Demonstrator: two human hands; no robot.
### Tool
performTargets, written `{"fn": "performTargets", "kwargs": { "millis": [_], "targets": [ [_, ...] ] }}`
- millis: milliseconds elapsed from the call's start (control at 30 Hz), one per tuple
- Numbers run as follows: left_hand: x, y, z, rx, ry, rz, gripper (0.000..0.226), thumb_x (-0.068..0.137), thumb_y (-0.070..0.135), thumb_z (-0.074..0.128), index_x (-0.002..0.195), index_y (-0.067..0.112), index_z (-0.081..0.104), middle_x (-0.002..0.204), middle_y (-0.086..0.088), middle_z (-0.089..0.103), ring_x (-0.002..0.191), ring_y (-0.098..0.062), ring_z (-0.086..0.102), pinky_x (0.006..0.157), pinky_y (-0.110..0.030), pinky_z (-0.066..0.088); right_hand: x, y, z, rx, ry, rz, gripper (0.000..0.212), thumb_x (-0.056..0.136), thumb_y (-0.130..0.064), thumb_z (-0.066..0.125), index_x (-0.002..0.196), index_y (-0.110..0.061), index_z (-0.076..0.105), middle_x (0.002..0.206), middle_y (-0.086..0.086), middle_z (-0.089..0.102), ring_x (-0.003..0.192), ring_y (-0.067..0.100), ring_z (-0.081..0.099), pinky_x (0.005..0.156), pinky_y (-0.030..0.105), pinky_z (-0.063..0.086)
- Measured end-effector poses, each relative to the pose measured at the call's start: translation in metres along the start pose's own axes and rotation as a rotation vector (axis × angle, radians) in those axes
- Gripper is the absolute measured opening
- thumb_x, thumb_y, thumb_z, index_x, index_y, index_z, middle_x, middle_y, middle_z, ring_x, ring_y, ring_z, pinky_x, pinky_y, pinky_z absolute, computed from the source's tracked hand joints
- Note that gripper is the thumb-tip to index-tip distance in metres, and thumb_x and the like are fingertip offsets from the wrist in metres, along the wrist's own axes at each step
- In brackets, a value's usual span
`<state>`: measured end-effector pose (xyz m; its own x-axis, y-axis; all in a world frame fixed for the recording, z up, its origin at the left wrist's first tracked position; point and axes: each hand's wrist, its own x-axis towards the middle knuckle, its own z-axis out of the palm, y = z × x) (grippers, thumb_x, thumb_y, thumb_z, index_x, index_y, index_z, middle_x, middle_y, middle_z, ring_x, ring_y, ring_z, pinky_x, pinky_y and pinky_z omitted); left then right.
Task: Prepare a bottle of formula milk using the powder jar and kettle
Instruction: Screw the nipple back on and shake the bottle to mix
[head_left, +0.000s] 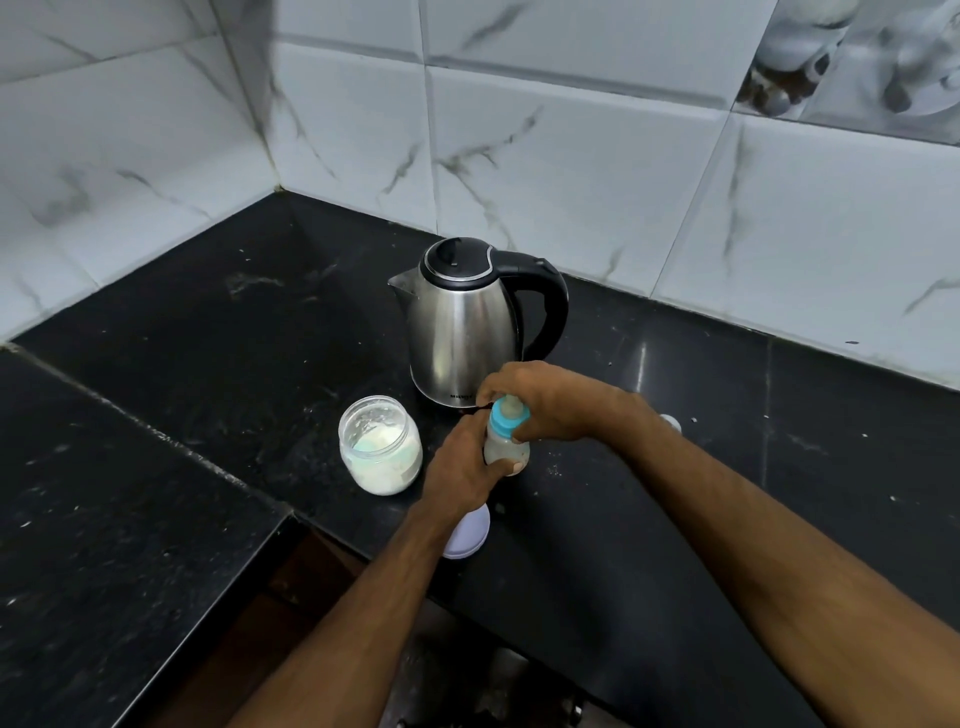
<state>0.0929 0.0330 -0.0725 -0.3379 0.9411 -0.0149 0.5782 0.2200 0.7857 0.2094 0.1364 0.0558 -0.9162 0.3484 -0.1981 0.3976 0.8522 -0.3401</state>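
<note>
Head view, the only one. The bottle (506, 441) stands on the black counter (701, 467), just in front of the kettle (462, 322) and beside the powder jar (379, 444).

The left hand (462, 473) wraps the bottle's lower body, thumb across the front. The right hand (545, 400) comes in from above and behind, fingers curled round the blue collar (506, 418) with the teat showing between them. Both hands grip the bottle; reads as screwing the top on or off, direction not tellable from one frame.

The bottle's body looks cloudy and pale, so liquid, probably with powder, seems to be in it already; the level is hidden by the fingers.

The jar is open, white powder about half up its walls. A pale round lid (467, 535) lies near the counter's front edge, partly under the left forearm; likely the jar's. The kettle's lid is down, spout to the left. A small white object (671, 422) sits behind the right wrist, too hidden to identify.

Judgement: filling and dosing look done. Left: tighten the collar, shake to mix, re-lid the jar.
</note>
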Motion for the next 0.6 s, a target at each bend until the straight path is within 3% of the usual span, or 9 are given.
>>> {"fn": "performTargets", "kwargs": {
  "millis": [200,333,400,500,600],
  "targets": [
    [-0.002,0.002,-0.002,-0.016,-0.005,0.013,0.066,0.074,0.035,0.08,0.133,0.026,0.051,0.125,0.003,0.06,0.114,-0.016,0.059,0.097,-0.045,0.051,-0.004,0.007,0.008,0.067,0.088,0.025,0.058,0.075,-0.019,0.081,0.126,-0.02,0.052,0.123,-0.003,0.059,0.11,0.015,0.055,0.092,0.032,0.05],
    [-0.004,0.005,-0.004,-0.035,-0.007,0.027,0.069,0.07,0.048,0.074,0.132,0.028,0.052,0.125,0.005,0.06,0.114,-0.013,0.057,0.097,-0.042,0.05,-0.014,0.015,0.013,0.202,0.161,0.008,0.079,0.072,-0.028,0.085,0.139,-0.021,0.044,0.128,-0.008,0.049,0.112,0.004,0.046,0.095,0.019,0.04],
    [-0.005,0.005,-0.004,-0.045,-0.011,0.033,0.072,0.066,0.053,0.068,0.132,0.03,0.051,0.125,0.005,0.059,0.114,-0.012,0.057,0.097,-0.042,0.051,-0.021,0.02,0.016,0.307,0.218,0.066,0.084,0.071,-0.035,0.085,0.142,-0.023,0.042,0.125,-0.007,0.049,0.108,0.007,0.049,0.096,0.023,0.045],
    [-0.005,0.003,-0.003,-0.051,-0.01,0.048,0.073,0.066,0.053,0.066,0.134,0.029,0.05,0.126,0.005,0.059,0.115,-0.012,0.057,0.098,-0.041,0.051,-0.025,0.028,0.022,0.332,0.241,0.125,0.074,0.075,-0.039,0.082,0.139,-0.025,0.046,0.114,-0.004,0.051,0.101,0.012,0.052,0.093,0.03,0.05],
    [-0.004,0.002,-0.002,-0.049,-0.015,0.049,0.071,0.069,0.049,0.07,0.134,0.029,0.05,0.125,0.004,0.059,0.113,-0.012,0.057,0.097,-0.042,0.051,-0.025,0.029,0.025,0.329,0.218,0.099,0.062,0.08,-0.032,0.078,0.135,-0.025,0.051,0.109,-0.004,0.052,0.098,0.013,0.052,0.089,0.026,0.049]
  ]
}}
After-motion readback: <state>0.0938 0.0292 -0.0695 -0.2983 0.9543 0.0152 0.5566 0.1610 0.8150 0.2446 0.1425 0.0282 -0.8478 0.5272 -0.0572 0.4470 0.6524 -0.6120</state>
